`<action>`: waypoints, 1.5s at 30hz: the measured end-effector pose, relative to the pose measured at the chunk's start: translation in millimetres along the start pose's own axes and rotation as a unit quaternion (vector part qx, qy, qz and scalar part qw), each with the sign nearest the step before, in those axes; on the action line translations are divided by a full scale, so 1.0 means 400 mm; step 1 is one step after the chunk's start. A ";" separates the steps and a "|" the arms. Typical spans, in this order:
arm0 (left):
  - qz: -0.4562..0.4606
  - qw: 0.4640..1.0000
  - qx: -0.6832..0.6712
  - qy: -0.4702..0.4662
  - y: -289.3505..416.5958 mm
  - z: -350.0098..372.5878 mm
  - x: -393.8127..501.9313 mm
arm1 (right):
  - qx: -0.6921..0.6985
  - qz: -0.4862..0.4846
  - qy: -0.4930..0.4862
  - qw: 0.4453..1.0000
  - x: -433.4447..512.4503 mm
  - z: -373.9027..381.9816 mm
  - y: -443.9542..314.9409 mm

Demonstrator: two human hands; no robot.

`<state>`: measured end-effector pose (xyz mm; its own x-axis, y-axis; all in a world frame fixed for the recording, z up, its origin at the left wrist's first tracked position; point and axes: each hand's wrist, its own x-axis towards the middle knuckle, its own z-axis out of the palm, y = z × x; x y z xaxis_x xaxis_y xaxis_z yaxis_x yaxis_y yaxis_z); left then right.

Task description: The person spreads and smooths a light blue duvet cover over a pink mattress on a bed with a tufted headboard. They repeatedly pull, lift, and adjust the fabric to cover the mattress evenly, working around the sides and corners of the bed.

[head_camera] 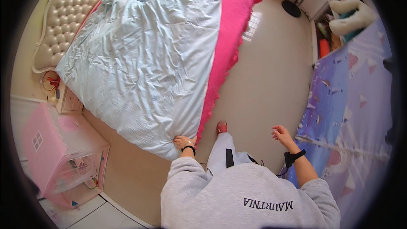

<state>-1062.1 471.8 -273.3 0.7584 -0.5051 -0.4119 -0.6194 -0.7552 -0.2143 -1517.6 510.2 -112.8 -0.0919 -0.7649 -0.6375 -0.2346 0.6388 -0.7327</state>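
Note:
My left hand (185, 141) grips the near corner of a light blue quilt (143, 60), where creases in the cloth draw in towards the fingers. Wrinkles run over much of the quilt, which covers most of the bed and hangs over its near side. Beyond its right edge shows a bright pink bed sheet (233, 9) with a ruffled border. Out to the right, my right hand (282, 136) hangs in the air above the floor, fingers loosely bent and apart, holding nothing.
A tufted headboard (68, 16) rises at the upper left, beside a nightstand (70, 100). Lower left stands a pink toy house (47, 146). Purple-blue patterned fabric (330, 101) fills the right side. A black stand base (291, 8) rests on the tiled floor (270, 60).

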 end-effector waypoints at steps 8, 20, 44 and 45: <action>0.041 0.998 -0.035 -0.018 0.008 -0.051 0.115 | -0.039 0.040 -0.086 0.995 0.158 -0.182 -0.078; 0.201 0.904 -0.340 0.164 0.596 -0.176 -0.069 | 0.098 0.253 0.269 0.924 0.432 -1.006 0.082; 0.155 0.981 0.022 -0.115 0.961 -0.384 0.333 | -0.274 0.017 -0.172 0.946 1.195 -0.531 -0.943; 0.156 0.981 -0.032 -0.112 0.954 -0.403 0.315 | -0.287 0.022 -0.172 0.942 1.220 -0.539 -0.955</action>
<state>-1170.3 52.5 -264.2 0.4657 -0.6177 -0.6337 -0.7950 -0.6066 0.0070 -1681.3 -124.8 -92.8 0.1830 -0.6035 -0.7761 -0.7317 0.4436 -0.5175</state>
